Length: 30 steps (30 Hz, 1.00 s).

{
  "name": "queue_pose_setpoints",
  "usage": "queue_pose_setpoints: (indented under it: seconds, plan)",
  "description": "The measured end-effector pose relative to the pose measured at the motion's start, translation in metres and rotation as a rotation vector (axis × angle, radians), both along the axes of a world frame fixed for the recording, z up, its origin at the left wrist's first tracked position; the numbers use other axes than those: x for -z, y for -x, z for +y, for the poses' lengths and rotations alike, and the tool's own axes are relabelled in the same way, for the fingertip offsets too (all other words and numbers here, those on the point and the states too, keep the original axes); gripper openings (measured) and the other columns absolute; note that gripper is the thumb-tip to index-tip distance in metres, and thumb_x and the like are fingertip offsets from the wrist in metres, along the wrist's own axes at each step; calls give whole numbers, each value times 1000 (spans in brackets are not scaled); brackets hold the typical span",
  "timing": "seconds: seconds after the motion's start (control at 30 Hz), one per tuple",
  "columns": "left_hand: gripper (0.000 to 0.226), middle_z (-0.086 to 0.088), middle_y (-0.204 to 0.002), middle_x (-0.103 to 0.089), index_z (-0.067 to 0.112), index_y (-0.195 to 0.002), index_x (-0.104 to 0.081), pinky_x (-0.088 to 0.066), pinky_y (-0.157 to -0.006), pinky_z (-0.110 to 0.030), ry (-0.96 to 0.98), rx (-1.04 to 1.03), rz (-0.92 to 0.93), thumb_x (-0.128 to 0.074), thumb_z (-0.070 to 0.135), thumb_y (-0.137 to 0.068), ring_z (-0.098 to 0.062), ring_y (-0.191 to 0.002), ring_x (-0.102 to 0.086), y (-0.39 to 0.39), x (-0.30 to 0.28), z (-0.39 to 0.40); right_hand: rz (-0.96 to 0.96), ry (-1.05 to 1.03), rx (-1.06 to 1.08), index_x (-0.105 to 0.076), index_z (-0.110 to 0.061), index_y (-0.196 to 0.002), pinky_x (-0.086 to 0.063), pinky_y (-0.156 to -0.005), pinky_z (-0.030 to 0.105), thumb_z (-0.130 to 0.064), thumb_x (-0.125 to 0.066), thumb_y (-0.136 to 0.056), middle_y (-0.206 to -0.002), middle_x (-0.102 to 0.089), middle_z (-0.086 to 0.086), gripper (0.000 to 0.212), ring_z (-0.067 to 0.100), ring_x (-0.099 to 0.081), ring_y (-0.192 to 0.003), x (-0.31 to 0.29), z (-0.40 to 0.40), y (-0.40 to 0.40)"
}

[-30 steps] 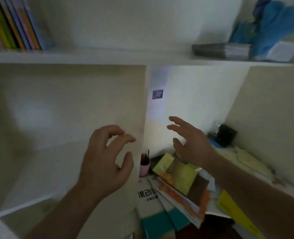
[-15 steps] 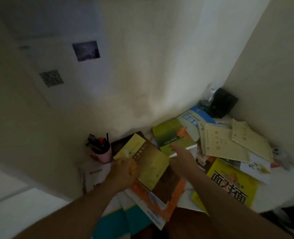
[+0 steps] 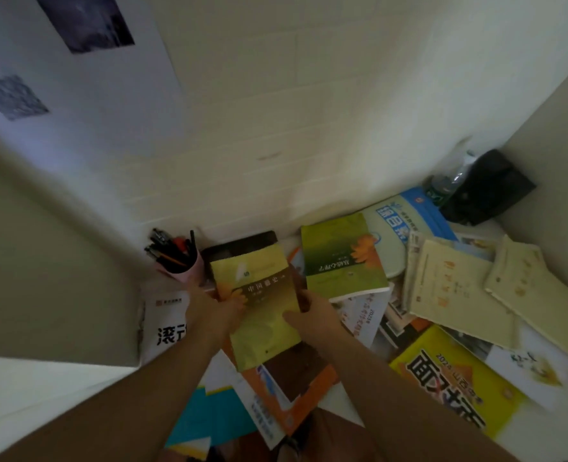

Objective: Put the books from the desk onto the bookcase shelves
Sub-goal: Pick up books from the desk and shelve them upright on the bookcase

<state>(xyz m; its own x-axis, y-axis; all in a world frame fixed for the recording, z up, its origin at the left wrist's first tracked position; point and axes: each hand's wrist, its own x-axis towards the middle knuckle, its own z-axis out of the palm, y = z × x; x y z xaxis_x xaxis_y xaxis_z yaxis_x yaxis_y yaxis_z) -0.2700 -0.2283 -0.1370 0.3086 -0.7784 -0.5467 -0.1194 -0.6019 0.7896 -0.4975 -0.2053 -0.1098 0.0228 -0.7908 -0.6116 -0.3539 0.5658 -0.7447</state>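
Both hands clasp the yellow-green book (image 3: 259,305) atop the pile on the bench (image 3: 542,400): left hand (image 3: 219,311) on its left edge, right hand (image 3: 312,315) on its right. Lifting carelessly could drag the brown book (image 3: 296,368) beneath, or bump the pink cup (image 3: 186,271) full of pens (image 3: 167,248).

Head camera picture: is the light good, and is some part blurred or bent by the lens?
Head view: the light is dim and yellowish, without glare; the wide lens bends the wall lines; the left edge and the posters are smeared; the title on the yellow-green book, gripped by the left hand and right hand, is soft but partly readable.
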Motion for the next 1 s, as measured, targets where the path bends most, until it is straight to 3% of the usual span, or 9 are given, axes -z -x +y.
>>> queue_pose_setpoints:
  seconds: [0.13, 0.23, 0.3, 0.37, 0.5, 0.6, 0.73, 0.83, 1.0]
  plan:
    - [36, -15, -118, -77, 14, -137, -65, -62, -75, -39, -115, 11, 482, -66, 20, -102, -29, -96, -77, -6, -17, -3, -124, -37, 14, -67, -26, -133, -61, -94, 54, -27, -75, -90, -124, -73, -2, 43, 25, -71, -113, 21, 20, 26]
    - [42, -9, -130, -73, 30, -144, -60, -60, -94, -51, -156, 189, 615, -60, 15, -104, -33, -114, -73, 2, -17, 11, -233, -91, 155, -68, -29, -123, -62, -93, 52, -18, -76, -97, -124, -74, 1, 30, 26, -73, -111, 34, 44, 37]
    - [60, -2, -133, -72, 42, -146, -54, -58, -99, -55, -143, 292, 502, -74, 14, -97, -30, -119, -71, 10, -8, 21, -275, -125, 260, -69, -26, -122, -65, -87, 48, -14, -74, -99, -118, -77, 1, 26, 24, -76, -103, 41, 55, 37]
    - [69, -2, -132, -72, 36, -147, -54, -59, -99, -50, -115, 295, 304, -85, 19, -88, -24, -116, -72, 17, 3, 27, -285, -90, 327, -70, -24, -126, -65, -85, 47, -20, -73, -100, -116, -78, 1, 26, 22, -77, -101, 42, 59, 39]
    - [53, -7, -114, -77, 19, -124, -70, -61, -92, -49, -141, 185, 112, -89, 39, -79, -26, -101, -75, 23, 4, 26, -373, -16, 646, -63, -27, -126, -57, -97, 52, -29, -71, -101, -116, -75, 5, 27, 28, -73, -106, 34, 27, 44]
    - [42, -13, -107, -79, 15, -111, -74, -61, -91, -51, -199, 123, 172, -87, 39, -78, -32, -96, -76, 14, 2, 23, -413, -37, 729, -61, -20, -125, -54, -92, 49, -31, -67, -102, -119, -73, 10, 26, 29, -74, -102, 27, -6, 47]
    - [41, -1, -117, -78, 34, -127, -64, -64, -87, -48, -196, 234, 261, -70, 57, -94, -24, -103, -77, 5, -4, 27, -298, 102, 842, -56, -3, -116, -62, -58, 48, -8, -58, -100, -110, -67, 34, 17, 43, -75, -80, 20, -27, 58]
    - [55, 2, -126, -73, 37, -138, -56, -63, -90, -49, -197, 221, 280, -67, 64, -92, -23, -109, -74, 2, -6, 31, -365, 176, 972, -51, -11, -126, -65, -67, 54, -2, -53, -101, -114, -65, 24, 27, 42, -73, -91, -7, -34, 70]
    - [58, -4, -121, -75, 29, -137, -59, -63, -88, -45, -251, 213, 301, -71, 57, -88, -26, -106, -75, -2, -16, 26, -373, 245, 814, -49, -7, -144, -66, -75, 47, -4, -58, -105, -124, -67, 27, 41, 38, -76, -93, -31, -13, 108]
